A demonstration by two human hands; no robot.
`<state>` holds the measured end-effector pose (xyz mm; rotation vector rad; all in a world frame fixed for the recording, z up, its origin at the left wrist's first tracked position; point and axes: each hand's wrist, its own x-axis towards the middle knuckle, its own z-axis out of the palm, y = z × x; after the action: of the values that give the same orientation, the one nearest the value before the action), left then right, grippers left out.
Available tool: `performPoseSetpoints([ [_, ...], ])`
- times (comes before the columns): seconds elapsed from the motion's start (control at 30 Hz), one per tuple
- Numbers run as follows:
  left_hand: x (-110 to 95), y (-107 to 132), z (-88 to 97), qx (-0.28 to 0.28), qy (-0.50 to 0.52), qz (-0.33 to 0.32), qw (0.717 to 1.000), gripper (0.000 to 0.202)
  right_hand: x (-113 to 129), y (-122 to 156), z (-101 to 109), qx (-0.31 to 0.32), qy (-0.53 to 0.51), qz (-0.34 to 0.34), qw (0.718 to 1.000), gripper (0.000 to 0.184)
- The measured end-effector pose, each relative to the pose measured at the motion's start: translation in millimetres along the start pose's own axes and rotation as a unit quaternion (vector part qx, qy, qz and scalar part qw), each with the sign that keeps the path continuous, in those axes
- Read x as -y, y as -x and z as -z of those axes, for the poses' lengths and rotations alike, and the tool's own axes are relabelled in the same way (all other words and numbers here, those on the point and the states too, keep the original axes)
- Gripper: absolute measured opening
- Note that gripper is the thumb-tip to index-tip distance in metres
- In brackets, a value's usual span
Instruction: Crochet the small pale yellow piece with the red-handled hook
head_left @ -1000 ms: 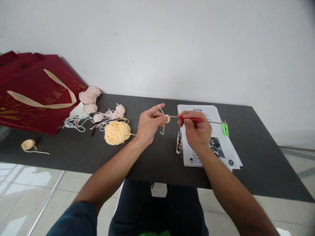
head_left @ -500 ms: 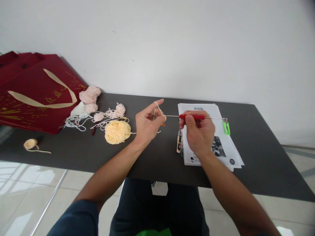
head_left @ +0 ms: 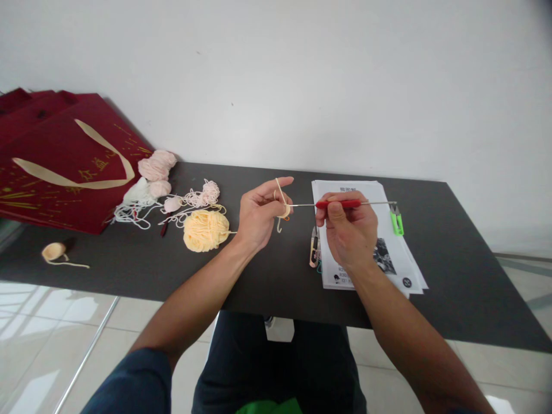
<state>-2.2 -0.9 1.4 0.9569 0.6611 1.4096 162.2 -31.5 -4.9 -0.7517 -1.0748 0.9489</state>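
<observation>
My left hand point(head_left: 259, 214) pinches a small cream crochet piece point(head_left: 284, 211) above the dark table point(head_left: 452, 276), with the yarn strand looped over its raised index finger. That strand runs back to a pale yellow yarn ball point(head_left: 206, 230) lying just left of the hand. My right hand point(head_left: 350, 230) is closed on the red grip of a thin metal crochet hook point(head_left: 340, 203), held level, its tip pointing left into the crochet piece.
Printed sheets point(head_left: 366, 236) lie under my right hand, with green snips point(head_left: 396, 222) at their right edge and another small cutter point(head_left: 314, 250) at their left. Pink and white yarn bits point(head_left: 159, 181) and a red gift bag point(head_left: 56, 161) sit at left. A small cream piece point(head_left: 54, 252) lies near the left front edge.
The hook swung level and its tip slid back into the crochet piece. My left index finger, with the loop on it, rose and then settled a little; both hands stayed in place.
</observation>
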Motion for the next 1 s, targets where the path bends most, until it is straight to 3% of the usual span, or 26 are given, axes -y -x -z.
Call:
performPoseSetpoints([
  [0.23,2.1,2.4,-1.0,-0.004,-0.014,0.008,1.000,0.025,-8.5,-0.6,-1.1,-0.007,-0.029,-0.120,0.992,0.017],
  [0.63,4.0,1.1,0.3,-0.003,-0.033,-0.035,0.999,0.029,-7.8,1.6,-5.6,-0.041,-0.046,-0.141,0.988,0.019],
  [1.0,5.4,-1.4,2.0,-0.024,-0.016,-0.014,0.999,0.053,3.3,0.5,-14.3,-0.072,-0.111,-0.155,0.979,0.021],
])
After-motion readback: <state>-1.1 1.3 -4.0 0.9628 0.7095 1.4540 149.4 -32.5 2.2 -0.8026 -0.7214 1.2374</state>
